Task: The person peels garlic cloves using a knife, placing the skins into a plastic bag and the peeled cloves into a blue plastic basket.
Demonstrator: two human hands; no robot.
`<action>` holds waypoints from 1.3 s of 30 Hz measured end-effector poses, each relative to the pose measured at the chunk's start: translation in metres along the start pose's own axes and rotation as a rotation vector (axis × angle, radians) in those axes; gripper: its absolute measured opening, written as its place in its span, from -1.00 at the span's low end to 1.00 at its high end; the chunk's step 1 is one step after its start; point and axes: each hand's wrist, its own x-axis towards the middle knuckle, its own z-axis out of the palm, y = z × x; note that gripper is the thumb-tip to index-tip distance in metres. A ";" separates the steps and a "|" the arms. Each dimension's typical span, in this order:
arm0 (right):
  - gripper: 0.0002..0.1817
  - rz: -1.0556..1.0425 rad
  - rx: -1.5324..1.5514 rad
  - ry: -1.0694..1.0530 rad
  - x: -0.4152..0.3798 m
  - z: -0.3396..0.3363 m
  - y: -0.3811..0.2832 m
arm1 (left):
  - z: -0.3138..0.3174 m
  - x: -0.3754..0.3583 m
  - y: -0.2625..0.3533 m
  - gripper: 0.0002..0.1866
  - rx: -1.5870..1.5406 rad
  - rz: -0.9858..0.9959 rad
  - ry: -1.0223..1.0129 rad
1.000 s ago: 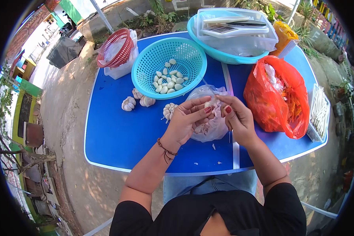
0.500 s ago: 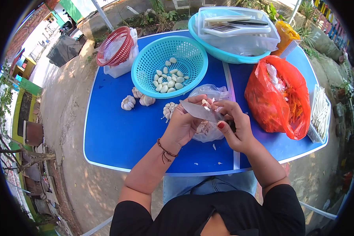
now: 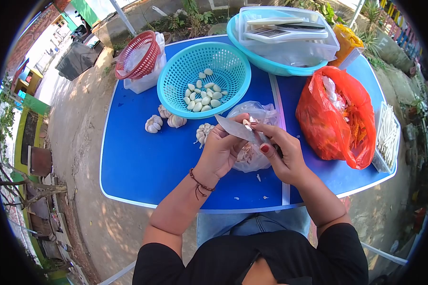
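My right hand (image 3: 284, 151) is closed around the handle of a knife (image 3: 238, 129), whose blade points left across my left hand (image 3: 223, 146). Between the fingertips of my left hand is a garlic clove (image 3: 247, 123), partly covered by fingers. The right thumb and forefinger are close to the clove. Below both hands sits a clear plastic bag (image 3: 252, 160) with garlic skins inside. Left of the hands lie a partly broken garlic bulb (image 3: 204, 134) and several whole garlic bulbs (image 3: 154, 124). Peeled cloves (image 3: 205, 100) rest in the turquoise colander (image 3: 166, 78) beyond.
A red plastic bag (image 3: 318, 137) with orange-red contents stands at right, beside a container of white sticks (image 3: 387, 130). At the back are a turquoise basin (image 3: 252, 57) holding clear containers (image 3: 295, 47), and a red basket (image 3: 152, 59). All stand on a blue table (image 3: 138, 166).
The knife blade has turned slightly, its tip now a little higher and further left. My right fingers have drawn nearer to the clove. The view has shifted slightly.
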 end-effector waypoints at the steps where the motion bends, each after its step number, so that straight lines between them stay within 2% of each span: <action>1: -0.62 0.013 -0.007 -0.007 0.000 -0.001 -0.001 | -0.001 0.000 0.000 -0.62 0.016 0.011 -0.009; 5: -0.65 0.019 -0.022 -0.027 0.000 -0.002 -0.002 | -0.001 0.002 0.000 -0.60 0.073 0.039 -0.016; 11: -0.69 0.354 0.390 -0.089 -0.002 -0.006 -0.003 | 0.010 0.001 0.006 -0.60 0.032 -0.003 0.001; 14: -0.67 0.383 0.496 -0.104 -0.004 -0.006 0.000 | -0.001 0.002 0.003 -0.61 0.013 -0.034 -0.024; 20: -0.65 0.374 0.617 0.059 -0.002 -0.006 0.004 | 0.005 0.000 0.008 -0.63 0.062 -0.118 -0.109; 23: -0.66 0.393 0.652 0.159 0.000 -0.008 0.004 | 0.006 -0.001 0.007 -0.62 -0.015 -0.081 -0.147; 26: -0.63 0.336 0.443 0.065 -0.002 -0.009 0.009 | 0.001 0.001 0.003 -0.62 -0.010 0.021 -0.117; 28: -0.61 0.268 0.306 0.013 -0.006 -0.005 0.008 | -0.005 0.003 0.003 -0.61 -0.024 0.021 -0.084; 31: -0.63 0.074 0.156 0.068 -0.006 0.003 0.000 | -0.008 0.006 0.004 -0.59 -0.021 0.024 -0.073; 35: -0.60 0.056 -0.013 -0.006 -0.005 0.001 -0.008 | -0.001 0.003 0.007 -0.60 -0.038 0.041 -0.117; 39: -0.53 -0.063 -0.090 0.042 -0.003 0.005 -0.003 | -0.002 0.002 0.008 -0.60 -0.044 0.032 -0.149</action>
